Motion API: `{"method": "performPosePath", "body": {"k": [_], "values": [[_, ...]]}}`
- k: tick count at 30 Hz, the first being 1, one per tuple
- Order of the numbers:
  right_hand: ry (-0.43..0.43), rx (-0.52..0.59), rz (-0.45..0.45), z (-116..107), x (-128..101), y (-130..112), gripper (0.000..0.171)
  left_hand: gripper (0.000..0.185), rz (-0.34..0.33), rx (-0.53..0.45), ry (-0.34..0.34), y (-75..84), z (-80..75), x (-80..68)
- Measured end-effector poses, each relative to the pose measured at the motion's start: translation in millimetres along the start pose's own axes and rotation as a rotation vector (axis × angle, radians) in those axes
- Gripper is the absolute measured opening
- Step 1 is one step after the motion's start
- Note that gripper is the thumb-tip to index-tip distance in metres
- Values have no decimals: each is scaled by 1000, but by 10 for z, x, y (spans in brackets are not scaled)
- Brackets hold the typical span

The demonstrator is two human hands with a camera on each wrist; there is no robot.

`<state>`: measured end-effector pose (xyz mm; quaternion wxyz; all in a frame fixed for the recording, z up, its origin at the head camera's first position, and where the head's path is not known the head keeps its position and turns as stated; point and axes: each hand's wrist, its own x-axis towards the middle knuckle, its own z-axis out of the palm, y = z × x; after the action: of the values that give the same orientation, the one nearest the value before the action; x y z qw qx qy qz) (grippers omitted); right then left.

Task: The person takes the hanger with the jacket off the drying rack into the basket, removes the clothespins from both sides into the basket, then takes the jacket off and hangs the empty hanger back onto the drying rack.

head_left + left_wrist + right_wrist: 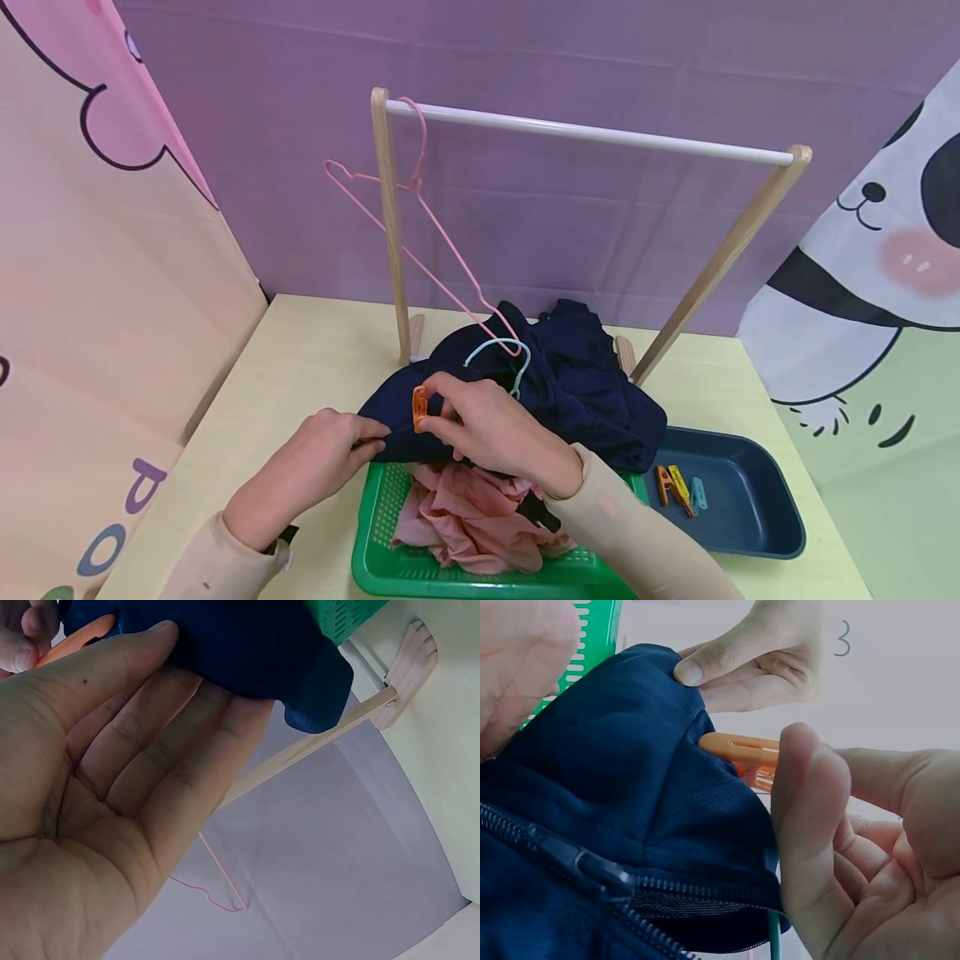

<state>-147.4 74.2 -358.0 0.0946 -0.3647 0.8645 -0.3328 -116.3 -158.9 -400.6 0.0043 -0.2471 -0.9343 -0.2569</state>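
An orange clip (420, 410) is pinched in the right grip (487, 417), its tip set against the edge of a navy garment (577, 392). That edge is pinched by the left grip (322, 450), just beside the clip. Just beyond the right grip, a pale blue hook (504, 340) is raised from the garment. Farther off, a pink hanger (415, 182) is hung on a wooden rack (386, 200), its lower end reaching over the garment. Below the grips, pink cloth (472, 525) is held in a green basket (362, 533), partly hidden by the right sleeve (637, 517). Right of the right grip, small clips (698, 493) are kept in a blue tray (750, 500). Left of the left grip, a purple P-like letter (146, 483) and a blue O-like letter (102, 548) are printed on the backdrop (112, 333); no whole word can be read.
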Motion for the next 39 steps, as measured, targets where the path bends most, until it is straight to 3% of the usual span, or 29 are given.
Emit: {"method": "performPosePath", "body": {"k": [14, 21, 32, 39], "values": [[30, -46, -40, 16, 1, 10, 31, 9, -11, -1, -4, 5, 2, -9], [124, -143, -97, 39, -19, 5, 30, 9, -10, -1, -5, 6, 0, -7], [172, -164, -201, 37, -195, -34, 38, 10, -20, 5, -2, 13, 7, -7], [226, -214, -256, -76, -399, -27, 38, 9, -3, 2, 12, 5, 11, -14]]}}
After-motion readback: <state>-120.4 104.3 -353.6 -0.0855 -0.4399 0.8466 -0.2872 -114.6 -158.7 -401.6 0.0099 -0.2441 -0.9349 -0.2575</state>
